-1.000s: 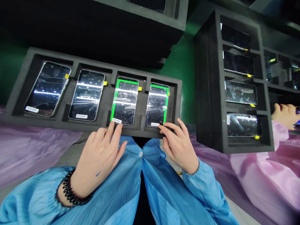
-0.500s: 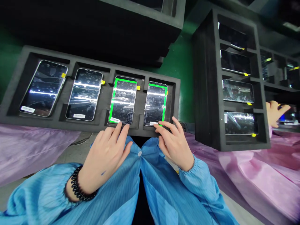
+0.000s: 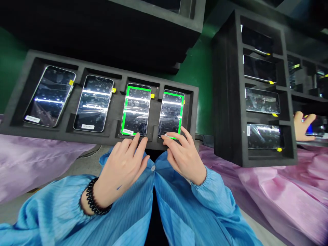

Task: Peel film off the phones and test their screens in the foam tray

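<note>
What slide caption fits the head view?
Left hand and right hand at lower ends of two green-edged rectangular phones in a dark grey foam tray.

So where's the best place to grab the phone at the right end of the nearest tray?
Probably by its two long side edges, from above: the phone lies screen up, long and narrow, with a gap between its right edge and the wall of the tray. The right hand covers part of its near end, so that looks less handy.
</note>
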Demonstrator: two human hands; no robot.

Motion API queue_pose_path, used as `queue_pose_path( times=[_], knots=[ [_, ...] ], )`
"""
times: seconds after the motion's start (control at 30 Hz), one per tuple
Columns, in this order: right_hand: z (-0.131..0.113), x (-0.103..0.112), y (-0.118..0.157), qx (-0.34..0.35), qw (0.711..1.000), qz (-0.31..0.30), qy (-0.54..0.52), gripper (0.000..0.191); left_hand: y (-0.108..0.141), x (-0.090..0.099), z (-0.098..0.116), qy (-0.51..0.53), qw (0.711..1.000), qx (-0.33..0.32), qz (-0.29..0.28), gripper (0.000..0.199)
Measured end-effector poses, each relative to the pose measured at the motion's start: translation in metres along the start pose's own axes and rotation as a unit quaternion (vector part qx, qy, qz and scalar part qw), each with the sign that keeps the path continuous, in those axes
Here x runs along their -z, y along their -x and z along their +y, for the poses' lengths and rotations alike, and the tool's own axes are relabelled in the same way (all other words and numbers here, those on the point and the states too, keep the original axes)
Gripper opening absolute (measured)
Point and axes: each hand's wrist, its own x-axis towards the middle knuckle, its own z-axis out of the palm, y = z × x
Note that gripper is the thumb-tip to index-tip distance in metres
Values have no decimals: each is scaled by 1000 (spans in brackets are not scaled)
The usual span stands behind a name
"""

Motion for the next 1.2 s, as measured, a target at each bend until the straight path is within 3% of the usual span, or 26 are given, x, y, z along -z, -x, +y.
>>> queue_pose_path(
  times=[0.8,0.97,1.2],
  knots=[
    [-2,-8,-11,33,999,11,0,27,-6,-6,2,48,998,-22,19,39],
    [0,-5,-12,32,999,4,0,28,-5,-11,-3,56,998,-23,15,34],
    [6,-1,-21,27,1000,4,8,30,-9,-13,-17,65,997,-30,9,41]
  ],
)
